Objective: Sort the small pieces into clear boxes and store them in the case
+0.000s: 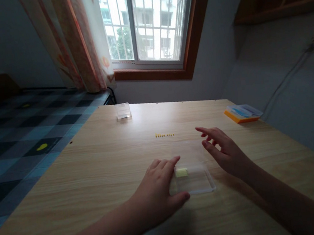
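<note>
At the left edge of the clear box [200, 184], the left hand [158, 187] spreads open; the right hand [224, 150] hovers opposite, loosely open.

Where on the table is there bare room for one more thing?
The widest bare patch lies between the bed and the left hand. Another lies at the back, between the small clear box and the orange case. The middle is crowded: open clear container, right hand beside it, yellow pieces beyond.

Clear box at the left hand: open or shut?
Open. Its lid lies back on the table beyond the base, leaving the pale yellow block inside uncovered.
</note>
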The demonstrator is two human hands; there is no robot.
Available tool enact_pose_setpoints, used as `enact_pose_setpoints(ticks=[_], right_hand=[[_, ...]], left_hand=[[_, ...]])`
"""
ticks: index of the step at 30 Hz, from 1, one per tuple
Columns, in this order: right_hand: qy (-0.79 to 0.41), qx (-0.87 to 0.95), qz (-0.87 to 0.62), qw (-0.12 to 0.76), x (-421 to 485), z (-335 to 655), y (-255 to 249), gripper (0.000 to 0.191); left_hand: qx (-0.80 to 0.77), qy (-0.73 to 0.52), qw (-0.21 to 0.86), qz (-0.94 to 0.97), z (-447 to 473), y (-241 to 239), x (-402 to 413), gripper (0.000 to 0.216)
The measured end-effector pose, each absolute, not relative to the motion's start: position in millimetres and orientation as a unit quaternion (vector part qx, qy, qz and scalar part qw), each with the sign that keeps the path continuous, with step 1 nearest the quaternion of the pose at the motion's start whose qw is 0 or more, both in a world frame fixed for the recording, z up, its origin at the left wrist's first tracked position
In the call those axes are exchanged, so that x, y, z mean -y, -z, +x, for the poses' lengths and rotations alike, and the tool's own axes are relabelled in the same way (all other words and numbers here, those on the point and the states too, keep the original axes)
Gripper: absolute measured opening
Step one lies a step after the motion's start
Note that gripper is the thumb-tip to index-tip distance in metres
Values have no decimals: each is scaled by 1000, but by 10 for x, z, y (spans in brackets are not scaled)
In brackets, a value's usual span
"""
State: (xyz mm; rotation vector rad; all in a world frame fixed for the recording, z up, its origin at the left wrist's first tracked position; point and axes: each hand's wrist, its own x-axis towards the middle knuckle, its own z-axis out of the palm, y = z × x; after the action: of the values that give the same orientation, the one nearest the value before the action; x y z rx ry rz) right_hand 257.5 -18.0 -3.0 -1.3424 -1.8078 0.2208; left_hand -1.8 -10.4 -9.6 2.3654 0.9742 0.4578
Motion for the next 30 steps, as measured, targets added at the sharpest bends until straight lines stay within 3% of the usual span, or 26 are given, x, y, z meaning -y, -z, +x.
enact_pose_setpoints(ticks=[2, 6, 9, 20, 22, 26, 30], right_hand=[[-138, 714, -543, 420, 120, 2580, 84, 43], [-219, 685, -534, 444, 72, 2521, 156, 42], [-259, 660, -530, 465, 72, 2478, 162, 41], [-350, 637, -465, 505, 62, 2489, 108, 36], [-361, 648, -451, 497, 79, 2487, 85, 35], [-368, 687, -432, 455, 130, 2520, 3, 27], [-363, 747, -396, 390, 181, 2572, -108, 20]], left_hand=[[-363, -185, 277, 870, -21, 91, 109, 75], [-391, -194, 300, 848, -13, 52, 124, 42], [-395, -200, 301, 845, 0, 42, 125, 37], [-407, -230, 333, 819, -10, 70, 124, 48], [-400, -234, 343, 817, -17, 92, 109, 57], [-391, -224, 347, 823, -31, 126, 75, 97], [-387, -214, 324, 836, -45, 117, 58, 102]])
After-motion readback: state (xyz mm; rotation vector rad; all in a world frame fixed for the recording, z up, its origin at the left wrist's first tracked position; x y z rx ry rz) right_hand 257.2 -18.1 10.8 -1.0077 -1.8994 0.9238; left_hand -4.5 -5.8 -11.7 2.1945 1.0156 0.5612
